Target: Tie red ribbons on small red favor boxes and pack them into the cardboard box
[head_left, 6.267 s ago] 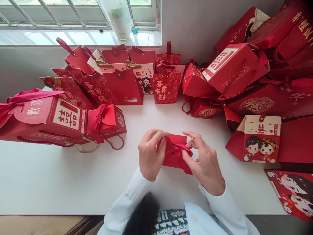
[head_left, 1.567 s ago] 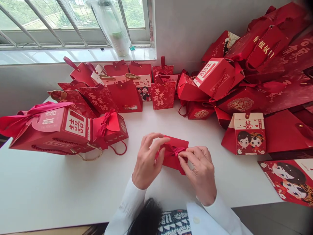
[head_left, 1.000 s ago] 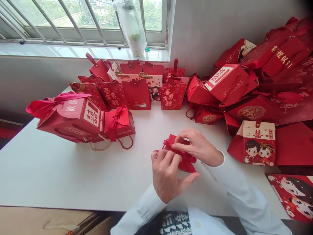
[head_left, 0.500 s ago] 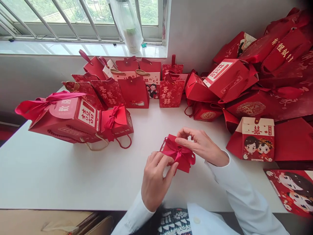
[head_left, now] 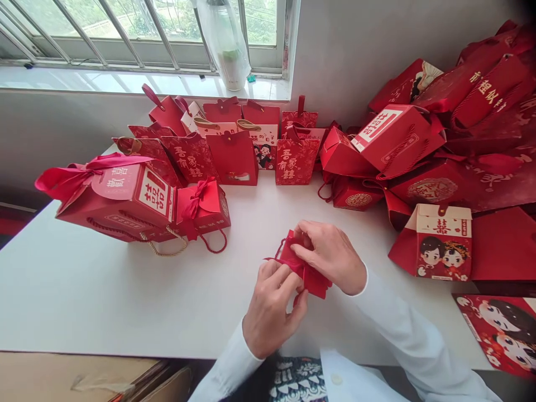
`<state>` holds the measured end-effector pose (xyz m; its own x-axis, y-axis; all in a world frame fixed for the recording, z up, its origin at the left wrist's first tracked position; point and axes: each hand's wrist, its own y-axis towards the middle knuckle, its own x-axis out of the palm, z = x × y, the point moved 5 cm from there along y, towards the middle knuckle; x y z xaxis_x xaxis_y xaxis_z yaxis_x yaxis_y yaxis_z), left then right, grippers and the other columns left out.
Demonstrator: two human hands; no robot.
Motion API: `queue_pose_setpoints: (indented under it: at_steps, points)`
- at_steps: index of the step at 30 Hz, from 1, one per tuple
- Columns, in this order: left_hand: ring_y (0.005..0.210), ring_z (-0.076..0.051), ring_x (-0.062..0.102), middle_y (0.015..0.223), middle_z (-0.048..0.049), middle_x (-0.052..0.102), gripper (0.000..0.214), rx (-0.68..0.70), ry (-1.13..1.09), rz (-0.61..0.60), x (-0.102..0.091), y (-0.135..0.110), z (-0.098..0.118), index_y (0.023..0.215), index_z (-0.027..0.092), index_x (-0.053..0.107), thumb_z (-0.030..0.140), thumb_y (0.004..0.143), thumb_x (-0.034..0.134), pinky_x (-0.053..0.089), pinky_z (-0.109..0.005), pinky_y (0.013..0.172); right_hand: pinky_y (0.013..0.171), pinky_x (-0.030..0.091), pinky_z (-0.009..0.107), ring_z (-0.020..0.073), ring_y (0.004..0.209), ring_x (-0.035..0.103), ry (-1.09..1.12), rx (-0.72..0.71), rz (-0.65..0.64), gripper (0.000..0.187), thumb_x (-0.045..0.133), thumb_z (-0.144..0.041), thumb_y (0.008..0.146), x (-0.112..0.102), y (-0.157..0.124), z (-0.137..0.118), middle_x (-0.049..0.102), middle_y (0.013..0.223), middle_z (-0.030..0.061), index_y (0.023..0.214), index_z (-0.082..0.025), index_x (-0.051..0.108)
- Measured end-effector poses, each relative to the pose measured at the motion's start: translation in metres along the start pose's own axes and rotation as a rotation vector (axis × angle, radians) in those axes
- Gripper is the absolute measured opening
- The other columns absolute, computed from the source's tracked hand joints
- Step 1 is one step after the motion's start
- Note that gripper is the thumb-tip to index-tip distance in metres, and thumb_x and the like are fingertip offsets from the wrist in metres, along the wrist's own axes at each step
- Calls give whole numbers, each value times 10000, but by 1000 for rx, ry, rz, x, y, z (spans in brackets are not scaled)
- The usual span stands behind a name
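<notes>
White table (head_left: 104, 290): long tabletop beneath a barred window (head_left: 142, 33) at the upper left of the frame.

Right hand (head_left: 329, 257): half closed and arched over the pack, fingers bent down onto it, apparently to steady it from above.

Left hand (head_left: 270, 315): curled closed around the pack's lower left, fingertips pressed where the ribbon gathers; what they pinch is hidden.

Small red gift pack (head_left: 316, 285): between the hands at the frame's centre, mostly covered by fingers; whether it touches the table cannot be told.

Red ribbon (head_left: 273, 258): a thin tail sticks out left from under the left hand's fingers, beside a red cord loop (head_left: 280, 248).

Left of the hands: a large red gift box (head_left: 125, 206) lies on its side, touching a small bow-tied red box (head_left: 203, 209).

Along the wall: red paper gift bags (head_left: 232, 159) stand in a row, apparently propped by the wall and one another.

Right side: red gift boxes and bags lie heaped (head_left: 481, 139), with a cartoon-couple box (head_left: 439, 243) in front and a printed red card (head_left: 498, 335) below.
</notes>
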<state>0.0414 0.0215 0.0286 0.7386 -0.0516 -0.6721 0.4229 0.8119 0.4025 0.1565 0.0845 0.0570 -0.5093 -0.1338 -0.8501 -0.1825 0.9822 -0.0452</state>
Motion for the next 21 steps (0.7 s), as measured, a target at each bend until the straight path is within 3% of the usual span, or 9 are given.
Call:
queue_pose_setpoints:
  at_steps: [7,12,16,18,21]
  points:
    - [773,-162,399,728,-20,519,137,64,-68,-46,1,-5,-2,714,167,472,52,778,510,385,-316,750,533,276,232,94,537,444,28,4,90,117,523,-140,778,1,-3,1,583,637,-63,682,-204,503]
    - [777,-161,393,743,-23,509,142,84,-92,-57,0,-6,-2,698,165,473,48,772,504,386,-323,754,567,347,226,94,547,489,143,-5,39,118,519,-114,772,-1,2,1,603,632,-61,707,-205,557]
    - [773,-155,397,742,-18,515,140,51,-91,-44,0,-5,-3,712,164,466,48,770,520,388,-316,747,648,433,239,135,745,596,405,-106,-130,156,591,-258,815,-14,-8,15,659,838,-17,967,-223,607]
    - [781,-156,404,753,-18,526,137,56,-89,-42,0,-5,-3,727,166,469,53,771,533,391,-320,754,667,453,253,173,877,590,425,-94,-98,290,652,-367,795,-24,-21,29,645,980,10,1051,-243,597]
    - [779,-160,403,749,-19,527,140,77,-82,-33,1,-5,-3,734,171,478,52,770,542,394,-327,755,586,442,237,182,886,550,370,3,-88,370,717,-436,743,-24,-45,44,615,1032,12,1053,-271,600]
